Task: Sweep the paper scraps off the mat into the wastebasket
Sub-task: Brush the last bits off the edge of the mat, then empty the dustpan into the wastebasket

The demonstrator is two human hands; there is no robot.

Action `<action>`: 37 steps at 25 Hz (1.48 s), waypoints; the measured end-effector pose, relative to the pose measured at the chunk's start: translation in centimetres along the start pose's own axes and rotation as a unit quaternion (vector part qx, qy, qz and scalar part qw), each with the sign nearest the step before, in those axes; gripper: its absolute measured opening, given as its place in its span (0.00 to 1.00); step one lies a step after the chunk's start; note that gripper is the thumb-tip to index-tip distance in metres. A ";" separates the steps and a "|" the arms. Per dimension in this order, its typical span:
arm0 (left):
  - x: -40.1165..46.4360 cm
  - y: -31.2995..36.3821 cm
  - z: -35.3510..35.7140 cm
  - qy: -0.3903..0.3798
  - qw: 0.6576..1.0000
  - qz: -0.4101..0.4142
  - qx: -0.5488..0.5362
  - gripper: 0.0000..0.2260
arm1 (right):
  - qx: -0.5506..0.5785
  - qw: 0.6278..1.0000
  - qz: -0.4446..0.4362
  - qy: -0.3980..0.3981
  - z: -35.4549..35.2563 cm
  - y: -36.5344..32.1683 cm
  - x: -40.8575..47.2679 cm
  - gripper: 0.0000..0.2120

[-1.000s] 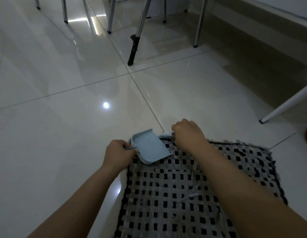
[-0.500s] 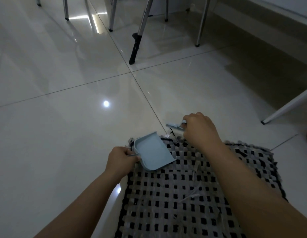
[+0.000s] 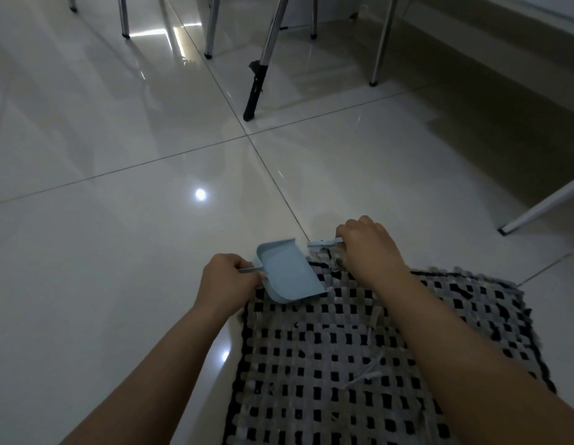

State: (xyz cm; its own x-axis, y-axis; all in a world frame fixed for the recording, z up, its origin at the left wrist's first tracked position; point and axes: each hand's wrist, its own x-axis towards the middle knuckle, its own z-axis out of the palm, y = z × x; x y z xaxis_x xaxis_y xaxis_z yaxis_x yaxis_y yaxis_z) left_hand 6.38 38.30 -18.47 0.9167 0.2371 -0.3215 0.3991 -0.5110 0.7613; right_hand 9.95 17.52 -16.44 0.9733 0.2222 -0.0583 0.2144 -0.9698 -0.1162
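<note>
A home-like room: glossy tiled floor (image 3: 125, 258), woven mat (image 3: 359, 364), chair legs (image 3: 211, 30).

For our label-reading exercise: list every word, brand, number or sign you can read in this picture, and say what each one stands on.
None can be read. The light blue dustpan, the small brush and the checked mat show no print, and the dim light hides any fine marks.
</note>
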 end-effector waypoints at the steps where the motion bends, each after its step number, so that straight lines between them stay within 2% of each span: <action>1: 0.3 0.1 -0.1 0.004 1.000 0.002 0.001 0.08 | 0.005 1.000 0.001 0.004 0.1 0.3 0.1 0.08; 3: 0.8 0.3 -0.3 0.006 1.000 0.001 -0.004 0.08 | 0.022 1.000 0.006 0.015 0.0 0.7 0.3 0.09; 7: 2.6 0.9 -0.8 0.003 1.000 -0.003 -0.015 0.03 | 0.064 0.994 0.035 0.084 -0.6 1.4 0.6 0.08; 9: 3.9 1.0 -1.2 0.012 0.999 -0.005 -0.030 0.03 | 0.072 0.992 0.050 0.089 -0.6 1.6 1.0 0.09; 13: 5.4 1.0 -0.7 0.004 0.999 -0.016 -0.050 0.04 | 0.127 0.988 0.048 0.079 -1.3 1.3 2.2 0.09; 17: 5.8 0.4 -0.6 -0.026 0.993 -0.044 -0.104 0.03 | 0.224 0.974 0.013 0.011 -1.4 -0.5 2.0 0.09; 21: 5.6 -0.8 -1.5 -0.044 0.985 -0.082 -0.147 0.04 | 0.204 0.979 0.005 -0.010 -0.6 -1.3 1.7 0.10; 24: 5.3 -0.3 -2.4 -0.043 0.984 -0.065 -0.163 0.03 | 0.159 0.987 -0.027 0.009 -2.3 -0.4 1.2 0.09; 29: 2.4 6.0 -1.1 -0.080 0.980 0.024 -0.181 0.04 | 0.117 0.990 0.000 0.078 -8.4 3.9 -2.8 0.09; 37: -8.5 25.3 10.6 -0.192 0.955 0.168 -0.152 0.02 | 0.077 0.971 0.149 0.173 -22.1 21.1 -15.3 0.05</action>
State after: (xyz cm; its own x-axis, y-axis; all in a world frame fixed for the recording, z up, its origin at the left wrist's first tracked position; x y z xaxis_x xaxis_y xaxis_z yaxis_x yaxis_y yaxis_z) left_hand 8.87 14.57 -2.44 0.9540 -0.2485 -0.1679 0.1107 -0.2282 0.9673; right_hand 1.45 -8.58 3.87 0.9653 -0.1383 0.2214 -0.0693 -0.9535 -0.2934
